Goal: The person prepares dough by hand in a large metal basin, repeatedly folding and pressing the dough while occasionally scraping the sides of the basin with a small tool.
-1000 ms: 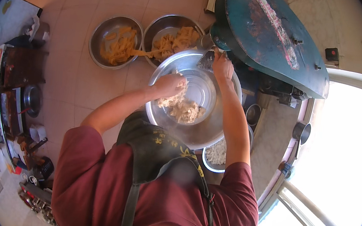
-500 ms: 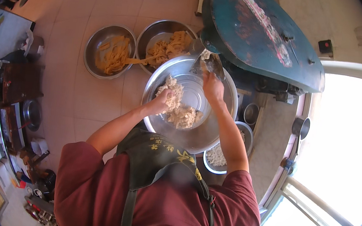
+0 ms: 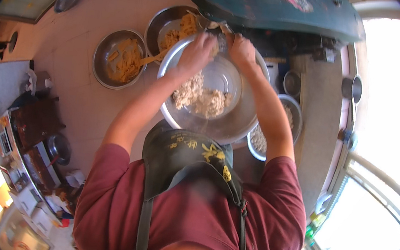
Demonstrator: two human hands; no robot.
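A large steel bowl sits in front of me with crumbly pale dough in it. My left hand is at the bowl's far rim, fingertips under the machine's outlet, blurred, so its grip is unclear. Beside it my right hand is closed on what looks like a dark metal piece, partly hidden by the fingers. Pale dough shows at the outlet just beyond both hands.
A worn teal machine overhangs the bowl. Two basins of yellow strips stand left and beyond. A bowl of pale crumbs and a small pot are to my right. A cluttered counter runs along the left; a bright window fills the right.
My left hand has left the dough and moved up and right to the far rim. My right hand has moved upward since half a second ago. The view has shifted.
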